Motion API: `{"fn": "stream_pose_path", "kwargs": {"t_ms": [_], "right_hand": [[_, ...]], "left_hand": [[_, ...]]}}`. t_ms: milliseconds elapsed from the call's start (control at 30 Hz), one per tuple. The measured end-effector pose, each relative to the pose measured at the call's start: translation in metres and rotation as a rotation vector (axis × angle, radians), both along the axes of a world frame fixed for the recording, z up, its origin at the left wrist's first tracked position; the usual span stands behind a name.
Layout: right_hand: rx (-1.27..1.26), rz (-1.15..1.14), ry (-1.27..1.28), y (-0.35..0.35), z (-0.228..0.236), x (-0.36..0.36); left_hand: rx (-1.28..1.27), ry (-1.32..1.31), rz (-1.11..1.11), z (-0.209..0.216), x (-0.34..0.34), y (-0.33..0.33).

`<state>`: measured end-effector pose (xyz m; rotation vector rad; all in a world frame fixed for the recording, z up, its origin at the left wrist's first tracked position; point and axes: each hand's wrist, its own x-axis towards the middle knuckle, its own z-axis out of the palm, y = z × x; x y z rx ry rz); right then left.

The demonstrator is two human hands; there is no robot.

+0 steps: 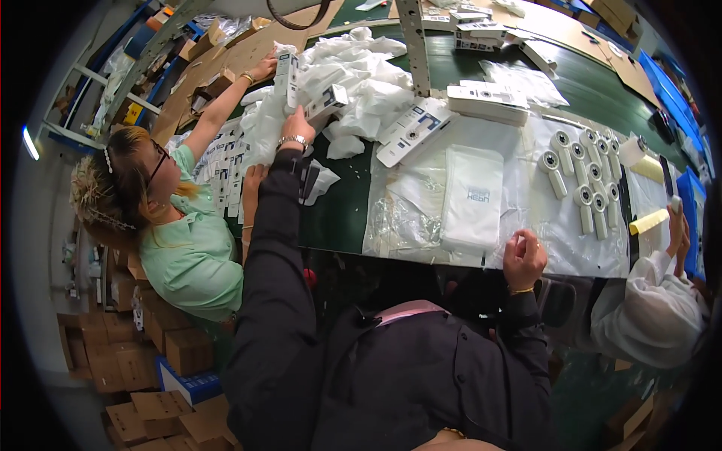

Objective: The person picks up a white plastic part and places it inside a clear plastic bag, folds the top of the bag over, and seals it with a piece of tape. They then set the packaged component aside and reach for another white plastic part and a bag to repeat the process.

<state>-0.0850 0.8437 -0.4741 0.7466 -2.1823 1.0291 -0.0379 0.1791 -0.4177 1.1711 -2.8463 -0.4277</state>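
Observation:
My left hand (298, 129), wearing a metal watch, reaches far out to the pile of white bags (350, 64). Its fingers are closed at the lower end of a slim white printed box (286, 79); part of the grip is hidden. Another white box (329, 101) lies tilted right beside the fingers. My right hand (524, 259) rests at the table's near edge, its fingers curled with nothing visible in them. Just left of it lies a flat white pouch (472, 195) on clear plastic sheeting (406, 218). A larger printed white box (415, 134) sits beyond the pouch.
Several white handheld devices with round heads (583, 177) lie in rows at the right. A metal post (415, 49) rises behind the table. One co-worker in green (192, 259) reaches in from the left; a white-sleeved person (650, 312) works at the right. Stacked boxes (489, 101) stand farther back.

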Motion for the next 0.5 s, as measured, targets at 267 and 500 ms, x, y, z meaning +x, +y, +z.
{"fn": "stream_pose_path", "kwargs": {"t_ms": [267,500], "right_hand": [[-0.022,-0.005,0.020,0.006,0.002,0.000],[-0.016,-0.001,0.026,0.002,0.002,0.002]], "left_hand": [[-0.445,0.199,-0.408,0.018,0.005,0.206],[-0.712,-0.012,-0.244,-0.026,-0.003,0.139]]}}
